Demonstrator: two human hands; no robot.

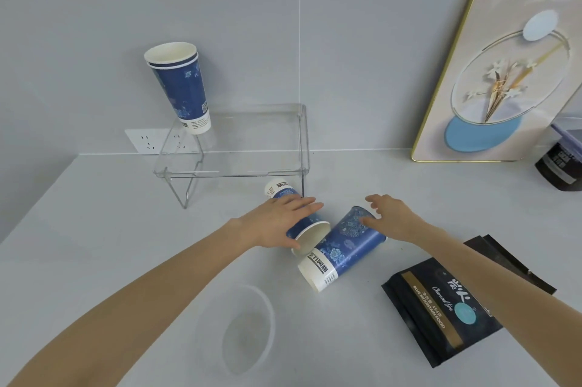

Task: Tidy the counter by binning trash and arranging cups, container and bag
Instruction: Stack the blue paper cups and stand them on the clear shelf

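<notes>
Lying on the counter [110,245] in front of the clear riser [233,147], two toppled cups are seen mouth-to-base — far cup [302,223] draped by the flat, spread left hand [280,223], near cup [343,248] touched by the open right hand [393,219]; neither is gripped yet.

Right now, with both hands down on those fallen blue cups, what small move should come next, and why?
Probably closing the left hand around the far cup it rests on and standing it up. Both cups lie on their sides on the counter, while the stacked cups on the clear shelf stand upright. The right hand only touches the near cup.
</notes>
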